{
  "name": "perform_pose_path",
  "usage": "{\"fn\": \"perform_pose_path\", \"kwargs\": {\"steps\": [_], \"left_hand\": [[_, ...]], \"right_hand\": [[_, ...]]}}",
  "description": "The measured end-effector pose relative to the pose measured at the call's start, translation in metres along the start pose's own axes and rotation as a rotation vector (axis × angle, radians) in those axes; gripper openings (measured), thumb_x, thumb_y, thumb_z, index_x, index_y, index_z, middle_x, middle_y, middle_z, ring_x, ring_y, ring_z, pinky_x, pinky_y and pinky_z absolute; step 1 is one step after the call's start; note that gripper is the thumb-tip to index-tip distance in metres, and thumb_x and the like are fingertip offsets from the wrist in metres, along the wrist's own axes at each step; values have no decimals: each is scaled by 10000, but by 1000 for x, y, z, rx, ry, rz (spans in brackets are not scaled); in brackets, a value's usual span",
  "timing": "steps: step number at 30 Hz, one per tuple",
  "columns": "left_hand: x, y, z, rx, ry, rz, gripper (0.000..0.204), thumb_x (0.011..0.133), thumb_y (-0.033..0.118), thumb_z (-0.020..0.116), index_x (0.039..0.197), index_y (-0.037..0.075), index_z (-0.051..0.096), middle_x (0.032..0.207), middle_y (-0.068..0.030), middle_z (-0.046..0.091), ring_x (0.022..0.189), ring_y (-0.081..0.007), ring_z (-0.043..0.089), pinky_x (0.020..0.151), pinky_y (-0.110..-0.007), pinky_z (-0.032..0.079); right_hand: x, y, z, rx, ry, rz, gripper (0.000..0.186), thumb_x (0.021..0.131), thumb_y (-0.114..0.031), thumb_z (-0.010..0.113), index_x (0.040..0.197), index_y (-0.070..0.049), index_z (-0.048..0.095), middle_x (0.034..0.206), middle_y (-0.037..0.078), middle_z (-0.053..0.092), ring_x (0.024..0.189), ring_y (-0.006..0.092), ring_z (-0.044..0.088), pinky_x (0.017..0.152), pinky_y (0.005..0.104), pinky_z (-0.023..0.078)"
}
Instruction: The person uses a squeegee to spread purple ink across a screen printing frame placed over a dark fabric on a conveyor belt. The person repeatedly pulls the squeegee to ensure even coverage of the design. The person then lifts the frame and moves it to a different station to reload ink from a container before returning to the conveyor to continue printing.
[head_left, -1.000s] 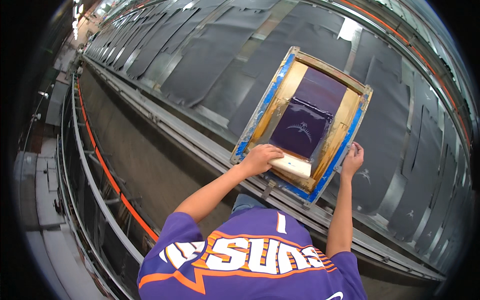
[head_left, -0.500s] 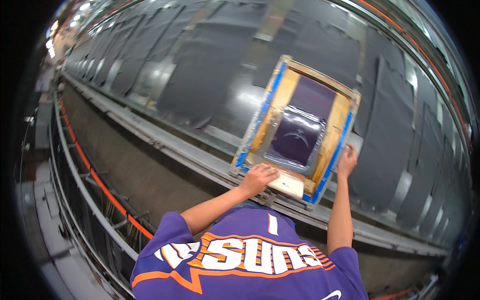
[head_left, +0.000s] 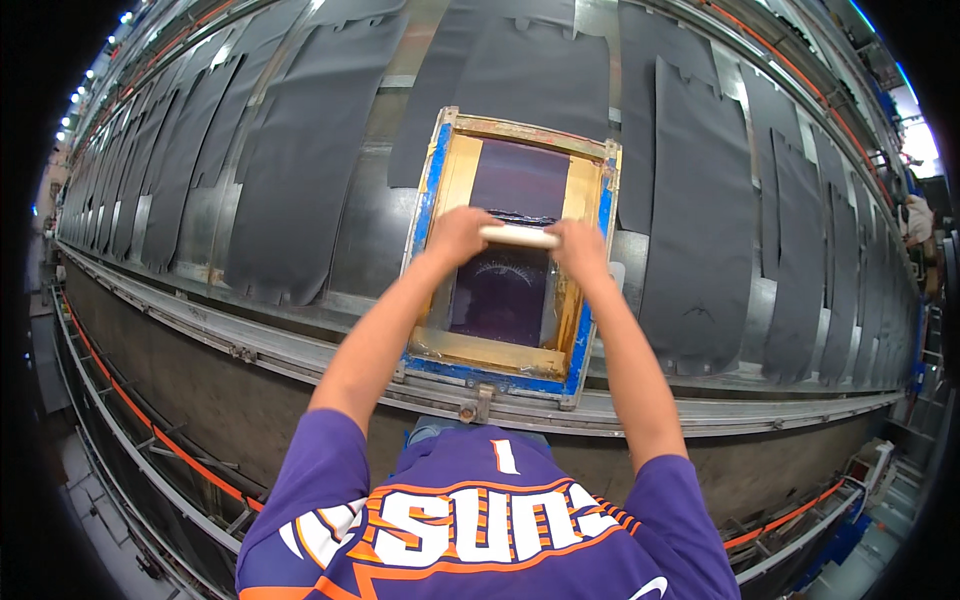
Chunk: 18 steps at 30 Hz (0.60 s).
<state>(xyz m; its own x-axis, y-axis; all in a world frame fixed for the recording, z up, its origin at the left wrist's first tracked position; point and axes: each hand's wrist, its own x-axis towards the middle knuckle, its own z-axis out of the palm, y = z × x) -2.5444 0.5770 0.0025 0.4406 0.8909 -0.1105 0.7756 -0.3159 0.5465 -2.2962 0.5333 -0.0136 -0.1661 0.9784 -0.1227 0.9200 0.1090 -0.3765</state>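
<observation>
Both my hands grip a pale squeegee across the middle of a screen printing frame. My left hand is closed on its left end, and my right hand on its right end. The squeegee lies crosswise over the dark mesh, with a glossy dark ridge of ink along its far side. Blue tape runs along the sides of the wooden screen frame. Nearer to me, the dark mesh shows a faint pale arc. The squeegee's blade edge is hidden.
The screen rests on a long metal table with dark fabric pieces laid in rows on both sides. A metal rail follows the table's near edge. Beyond a gap, an orange line runs at lower left. Another person is at the far right.
The squeegee has moved from the screen's near end to its middle. My right hand has left the frame's right side and taken hold of it. The view has turned and the screen appears straighter.
</observation>
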Motion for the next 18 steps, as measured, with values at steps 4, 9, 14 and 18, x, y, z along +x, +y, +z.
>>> {"fn": "perform_pose_path", "kwargs": {"steps": [4, 9, 14, 18], "left_hand": [[-97, 8, 42, 117, 156, 155, 428, 697, -35, 704, 1059, 177, 788, 1038, -16, 760, 953, -232, 684, 859, -353, 553], [-122, 9, 28, 54, 83, 123, 428, 700, -28, 716, 1069, 178, 783, 1056, -24, 757, 982, -245, 690, 869, -387, 554], [2, 1, -12, -8, 60, 82, 369, 723, 28, 746, 1061, 172, 782, 1034, -77, 755, 953, -295, 704, 849, -415, 559], [-13, 2, 9, 107, 89, 100, 343, 750, -3, 695, 1036, 163, 788, 1049, -68, 757, 961, -280, 692, 827, -408, 527]], "right_hand": [[-105, -33, 32, 23, 201, -78, 430, 665, -19, 771, 1078, -135, 746, 1122, 35, 693, 1074, 256, 600, 933, 414, 458], [-118, -49, 11, 55, 63, -75, 433, 665, -46, 784, 1081, -161, 744, 1094, 17, 699, 1078, 246, 596, 930, 406, 445], [-5, -10, -20, 41, 248, -81, 319, 695, -92, 798, 1007, -147, 767, 971, 54, 712, 998, 289, 619, 929, 428, 463], [-25, -10, 14, 99, 276, -61, 372, 678, -24, 780, 1036, -121, 756, 984, 84, 705, 963, 310, 633, 897, 434, 499]]}}
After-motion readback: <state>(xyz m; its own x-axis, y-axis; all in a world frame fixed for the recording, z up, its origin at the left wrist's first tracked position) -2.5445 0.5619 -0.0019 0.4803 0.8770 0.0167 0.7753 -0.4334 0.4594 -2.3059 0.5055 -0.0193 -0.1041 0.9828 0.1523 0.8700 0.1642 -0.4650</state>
